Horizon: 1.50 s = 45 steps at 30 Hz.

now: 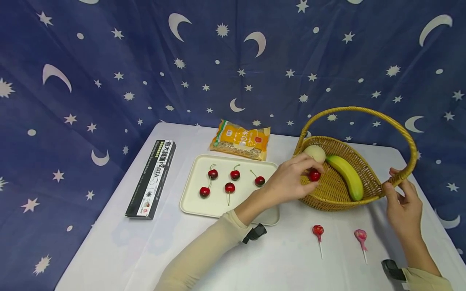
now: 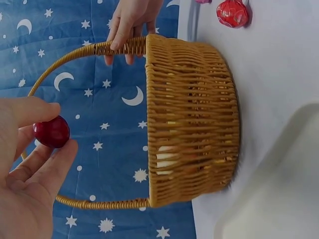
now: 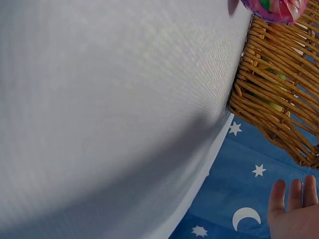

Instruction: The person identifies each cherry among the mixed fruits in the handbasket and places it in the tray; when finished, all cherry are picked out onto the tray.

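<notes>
My left hand [image 1: 289, 180] pinches a dark red cherry [image 1: 314, 175] between thumb and fingertips, over the left side of a wicker basket [image 1: 329, 205]. The left wrist view shows the cherry [image 2: 52, 132] near the basket's tall arched handle. At the basket's right end, my right hand [image 1: 405, 208] grips the foot of the handle [image 1: 404, 174], thumb on the near side and fingers behind. Inside the basket lie a yellow-green banana [image 1: 347, 177] and a pale round item [image 1: 316, 153], partly hidden by my left hand. No stem shows on the held cherry.
Several stemmed cherries [image 1: 229, 187] lie on a cream tray [image 1: 193, 204] left of the basket. Behind it is an orange-yellow grain bag [image 1: 240, 139]; farther left, a black pasta box [image 1: 150, 180]. A red lollipop [image 1: 318, 230] and a pink lollipop [image 1: 361, 235] lie before the basket.
</notes>
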Each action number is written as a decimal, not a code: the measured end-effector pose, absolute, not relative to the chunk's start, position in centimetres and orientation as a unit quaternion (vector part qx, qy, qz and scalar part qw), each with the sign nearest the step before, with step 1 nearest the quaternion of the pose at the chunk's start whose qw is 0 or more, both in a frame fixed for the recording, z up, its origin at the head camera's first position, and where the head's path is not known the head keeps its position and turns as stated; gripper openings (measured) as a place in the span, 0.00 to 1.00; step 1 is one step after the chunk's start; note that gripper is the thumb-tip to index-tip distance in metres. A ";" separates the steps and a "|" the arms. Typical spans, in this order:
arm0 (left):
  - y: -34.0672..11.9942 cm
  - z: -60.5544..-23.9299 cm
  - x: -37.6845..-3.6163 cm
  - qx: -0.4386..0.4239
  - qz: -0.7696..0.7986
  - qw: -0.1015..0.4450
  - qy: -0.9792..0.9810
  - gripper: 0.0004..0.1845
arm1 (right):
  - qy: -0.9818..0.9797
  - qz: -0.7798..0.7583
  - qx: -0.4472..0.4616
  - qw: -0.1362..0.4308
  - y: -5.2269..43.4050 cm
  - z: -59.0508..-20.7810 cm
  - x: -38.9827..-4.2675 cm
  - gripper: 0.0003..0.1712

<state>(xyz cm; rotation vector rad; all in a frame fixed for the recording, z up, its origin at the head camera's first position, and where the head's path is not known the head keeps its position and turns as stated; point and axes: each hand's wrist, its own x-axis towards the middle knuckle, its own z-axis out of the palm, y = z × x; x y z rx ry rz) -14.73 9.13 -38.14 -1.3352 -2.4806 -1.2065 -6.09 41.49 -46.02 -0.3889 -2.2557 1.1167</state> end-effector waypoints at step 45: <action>0.5 -41.0 -15.3 -0.395 -0.366 0.040 -0.842 0.11 | -0.842 0.426 -0.156 0.292 41.5 -46.1 -6.4 0.24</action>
